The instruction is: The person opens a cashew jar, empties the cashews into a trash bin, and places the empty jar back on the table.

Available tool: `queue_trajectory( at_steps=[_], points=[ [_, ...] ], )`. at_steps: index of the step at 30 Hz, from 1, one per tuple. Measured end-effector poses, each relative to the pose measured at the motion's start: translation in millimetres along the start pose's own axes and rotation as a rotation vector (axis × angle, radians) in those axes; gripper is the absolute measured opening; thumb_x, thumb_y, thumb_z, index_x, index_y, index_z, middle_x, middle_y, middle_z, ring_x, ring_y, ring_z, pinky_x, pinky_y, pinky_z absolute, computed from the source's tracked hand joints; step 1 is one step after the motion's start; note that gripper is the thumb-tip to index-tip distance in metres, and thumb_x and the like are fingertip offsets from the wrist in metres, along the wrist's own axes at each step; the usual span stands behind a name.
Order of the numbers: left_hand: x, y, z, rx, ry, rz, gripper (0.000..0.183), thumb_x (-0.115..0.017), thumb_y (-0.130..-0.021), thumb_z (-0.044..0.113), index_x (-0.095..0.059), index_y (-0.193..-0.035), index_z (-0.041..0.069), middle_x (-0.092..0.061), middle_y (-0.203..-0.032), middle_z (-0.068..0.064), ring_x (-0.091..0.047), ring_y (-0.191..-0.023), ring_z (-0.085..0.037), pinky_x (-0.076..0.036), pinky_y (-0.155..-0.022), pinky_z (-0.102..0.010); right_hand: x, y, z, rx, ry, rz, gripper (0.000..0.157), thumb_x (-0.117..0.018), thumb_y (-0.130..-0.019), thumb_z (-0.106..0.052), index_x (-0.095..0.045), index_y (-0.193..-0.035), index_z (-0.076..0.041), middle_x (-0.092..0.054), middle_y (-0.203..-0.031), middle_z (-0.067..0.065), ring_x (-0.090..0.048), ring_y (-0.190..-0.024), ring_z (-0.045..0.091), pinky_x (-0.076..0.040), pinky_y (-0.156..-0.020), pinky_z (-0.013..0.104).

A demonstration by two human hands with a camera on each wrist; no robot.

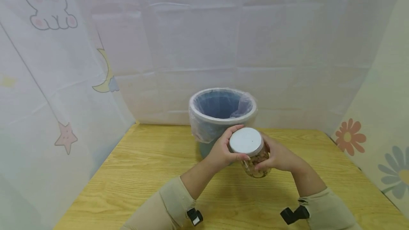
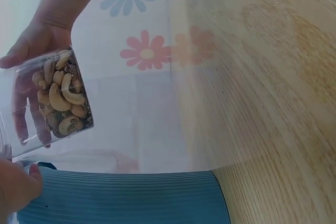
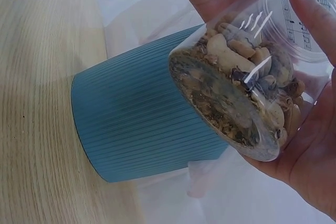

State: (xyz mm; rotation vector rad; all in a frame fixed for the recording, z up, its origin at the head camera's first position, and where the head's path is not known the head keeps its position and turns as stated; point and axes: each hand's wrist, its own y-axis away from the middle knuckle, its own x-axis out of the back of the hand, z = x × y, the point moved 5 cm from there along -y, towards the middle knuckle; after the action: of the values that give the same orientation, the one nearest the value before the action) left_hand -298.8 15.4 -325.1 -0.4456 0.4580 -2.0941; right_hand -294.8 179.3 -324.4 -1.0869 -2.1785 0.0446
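Both hands hold a clear jar [image 1: 255,164] with a round white lid [image 1: 246,140] in front of the bin, raised off the table. My left hand [image 1: 223,150] grips it around the lid end, thumb along the front edge. The right hand [image 1: 279,153] wraps the jar's body from the other side. Through the clear wall, cashews [image 2: 60,95] and other nuts show in the left wrist view. In the right wrist view the jar's base [image 3: 223,103] tilts toward the camera, with brown crumbs at the bottom and the right palm [image 3: 315,150] against the side.
A ribbed blue bin [image 3: 142,108] stands on the wooden table [image 1: 153,173] just beyond the hands. Its white rim [image 1: 220,119] holds a clear plastic liner [image 1: 199,130] folded outward. Printed cloth [image 1: 198,38] hangs behind and at both sides.
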Motion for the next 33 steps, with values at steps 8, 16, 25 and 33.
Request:
queue_trajectory(
  at_steps=[8, 16, 25, 33],
  points=[
    [-0.5, 1.7, 1.1, -0.004, 0.016, 0.075, 0.089, -0.081, -0.065, 0.038, -0.035, -0.138, 0.018, -0.047, -0.128, 0.003, -0.048, -0.113, -0.012, -0.040, -0.093, -0.028, 0.0, -1, -1, 0.009, 0.025, 0.017, 0.089, -0.079, -0.069, -0.006, -0.027, -0.140, -0.014, -0.042, -0.127, 0.011, -0.049, -0.110, 0.013, -0.045, -0.087, 0.028],
    [-1.2, 3.3, 0.6, -0.005, 0.024, 0.077, 0.095, -0.079, -0.063, 0.045, -0.030, -0.140, 0.018, -0.044, -0.132, 0.001, -0.045, -0.118, -0.013, -0.036, -0.098, -0.030, 1.0, -1, 0, -0.011, 0.013, 0.029, 0.089, -0.080, -0.069, -0.007, -0.026, -0.140, -0.012, -0.042, -0.127, 0.012, -0.050, -0.110, 0.013, -0.046, -0.086, 0.028],
    [4.1, 2.3, -2.2, -0.162, 0.112, -0.027, 0.108, -0.075, -0.065, 0.048, -0.018, -0.142, -0.001, -0.029, -0.145, -0.020, -0.030, -0.132, -0.021, -0.022, -0.108, -0.033, 7.4, 3, -2, 0.000, 0.009, 0.028, 0.091, -0.080, -0.067, -0.004, -0.026, -0.140, -0.008, -0.043, -0.126, 0.014, -0.049, -0.110, 0.009, -0.044, -0.088, 0.026],
    [11.6, 4.0, -8.7, -0.109, 0.134, -0.104, 0.104, -0.072, -0.068, 0.049, -0.018, -0.142, 0.001, -0.028, -0.146, -0.019, -0.028, -0.134, -0.019, -0.024, -0.107, -0.037, 8.4, 6, -6, 0.074, -0.009, -0.026, 0.093, -0.080, -0.063, 0.003, -0.026, -0.140, -0.004, -0.044, -0.126, 0.012, -0.047, -0.112, 0.010, -0.043, -0.089, 0.026]
  ],
)
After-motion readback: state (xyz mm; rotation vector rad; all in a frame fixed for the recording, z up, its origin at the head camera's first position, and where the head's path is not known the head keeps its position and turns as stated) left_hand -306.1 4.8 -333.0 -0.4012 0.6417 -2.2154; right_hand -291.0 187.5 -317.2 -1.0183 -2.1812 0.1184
